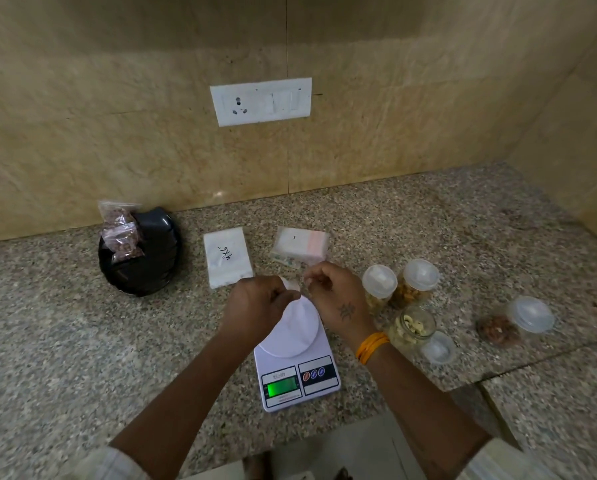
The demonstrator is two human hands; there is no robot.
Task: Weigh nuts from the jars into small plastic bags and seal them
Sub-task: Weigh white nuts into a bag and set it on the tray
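Both hands meet above the far end of the scale's round white platform. The left hand (259,299) has its fingers curled and pinches one side of a small clear plastic bag (292,285); the right hand (335,292), tattooed on its back and with orange threads (371,346) at the wrist, pinches the other side with curled fingers. The bag shows only as a pale scrap between the fingertips, and what it contains cannot be told.

The white digital scale (295,355) sits near the front edge of the granite counter (65,341), its green display (282,388) lit; the reading is too blurred to make out.

Four jars stand toward the right end of the counter. Two capped jars (399,284) hold pale nuts and stand side by side just right of the right hand. An open jar of cashews (411,327) stands in front of them, its lid (439,348) lying beside it. A fourth jar of brown nuts (517,322) lies on its side, well apart to the right.

Toward the back, two flat packs of empty bags (227,256) lie side by side. At the left, a black tray (151,261) leans near the wall with filled bags of brown nuts (120,233) propped in it, at least two, though the exact count is unclear.
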